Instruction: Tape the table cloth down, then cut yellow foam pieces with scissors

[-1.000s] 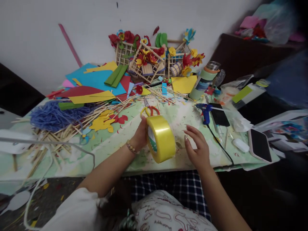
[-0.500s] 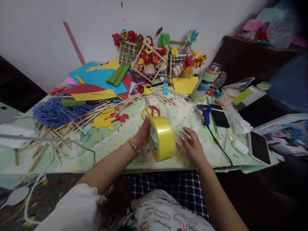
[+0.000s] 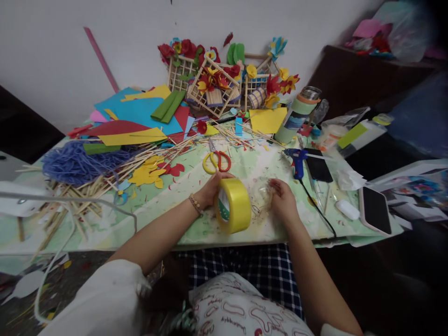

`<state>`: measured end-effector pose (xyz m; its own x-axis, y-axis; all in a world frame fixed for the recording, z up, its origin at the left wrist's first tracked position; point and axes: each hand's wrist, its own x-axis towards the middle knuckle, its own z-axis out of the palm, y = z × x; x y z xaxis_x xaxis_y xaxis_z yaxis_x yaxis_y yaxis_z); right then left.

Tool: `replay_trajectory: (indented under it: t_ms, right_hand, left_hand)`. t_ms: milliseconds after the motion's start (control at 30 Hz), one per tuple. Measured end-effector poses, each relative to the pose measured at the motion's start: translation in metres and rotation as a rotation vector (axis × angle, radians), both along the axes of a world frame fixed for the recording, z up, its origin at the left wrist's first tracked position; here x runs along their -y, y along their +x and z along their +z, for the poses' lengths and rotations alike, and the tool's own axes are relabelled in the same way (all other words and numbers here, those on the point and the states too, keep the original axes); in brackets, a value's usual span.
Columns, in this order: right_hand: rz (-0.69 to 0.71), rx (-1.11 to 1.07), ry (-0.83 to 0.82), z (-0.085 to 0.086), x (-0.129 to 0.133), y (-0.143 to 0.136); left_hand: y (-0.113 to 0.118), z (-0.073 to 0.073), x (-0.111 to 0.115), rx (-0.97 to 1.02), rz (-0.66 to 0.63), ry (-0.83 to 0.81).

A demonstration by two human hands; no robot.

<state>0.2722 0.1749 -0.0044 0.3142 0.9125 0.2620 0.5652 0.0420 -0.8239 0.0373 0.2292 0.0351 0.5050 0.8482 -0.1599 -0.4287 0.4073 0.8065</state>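
My left hand (image 3: 211,189) is closed on the near side of a large roll of yellowish packing tape (image 3: 240,205), held upright just above the table's front part. To the right, my right hand (image 3: 283,201) pinches a crinkled clear strip of tape (image 3: 263,192). Whether this strip still joins the roll is hard to make out. Scissors (image 3: 217,162) with one yellow and one red handle lie just beyond my left hand, blades pointing away.
Blue yarn (image 3: 84,163), thin wooden sticks (image 3: 75,198) and yellow paper petals (image 3: 149,171) lie left. Coloured paper (image 3: 136,114) and flower-decorated stick frames (image 3: 213,91) stand behind. A bottle (image 3: 297,114), blue glue gun (image 3: 298,163) with cord, and phone (image 3: 375,210) are right.
My right hand has gone from loosely spread fingers to a pinch on the clear strip, which now shows between it and the roll. The tape roll has shifted slightly down and left.
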Motion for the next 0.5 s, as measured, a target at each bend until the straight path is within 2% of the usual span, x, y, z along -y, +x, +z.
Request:
replay_trajectory:
  t_ms: [133, 300, 500]
  right_hand:
    - [0.044, 0.122, 0.053, 0.005, 0.002, -0.005]
    - [0.06, 0.309, 0.052, 0.011, 0.009, -0.017]
    - [0.008, 0.295, 0.169, 0.012, 0.011, -0.018]
  left_hand:
    - [0.0, -0.004, -0.008, -0.058, -0.012, 0.035]
    - [0.0, -0.007, -0.012, -0.045, -0.017, -0.011]
    - [0.001, 0.001, -0.012, -0.039, -0.013, -0.03]
